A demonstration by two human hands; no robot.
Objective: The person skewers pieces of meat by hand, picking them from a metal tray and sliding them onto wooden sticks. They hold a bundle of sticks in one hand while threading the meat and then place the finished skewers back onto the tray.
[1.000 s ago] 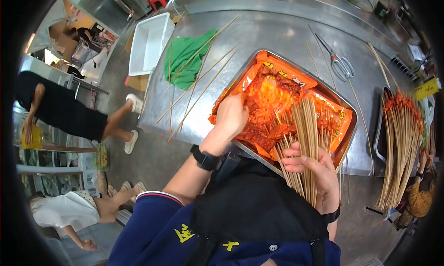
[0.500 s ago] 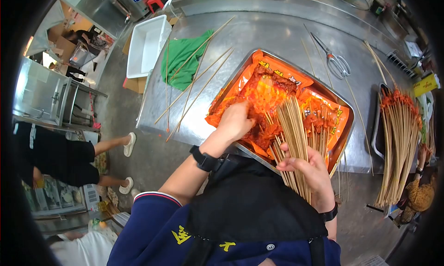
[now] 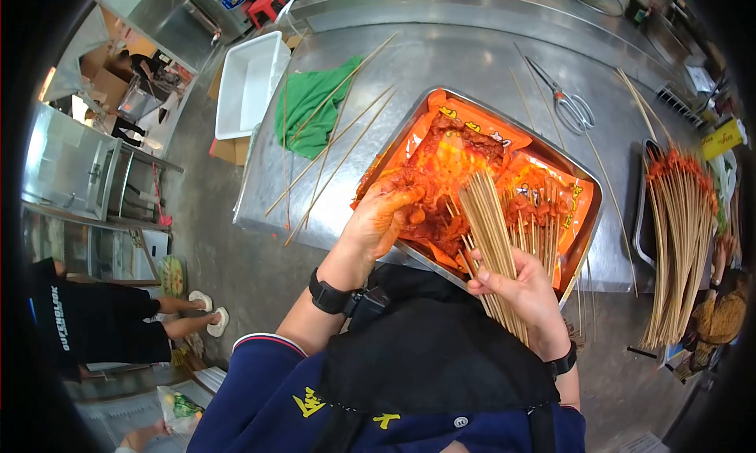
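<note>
Right grip (image 3: 520, 289) around skewers (image 3: 490, 220); left grip (image 3: 383, 217) unclear

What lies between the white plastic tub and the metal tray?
In the head view, a green cloth and several loose skewers, some crossing the cloth, lie between the white tub and the metal tray.

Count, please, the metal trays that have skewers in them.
2. The central tray is on the steel table, beside the scissors; the side tray is at the far right, partly covered by its skewers. Another could be hidden underneath.
</note>
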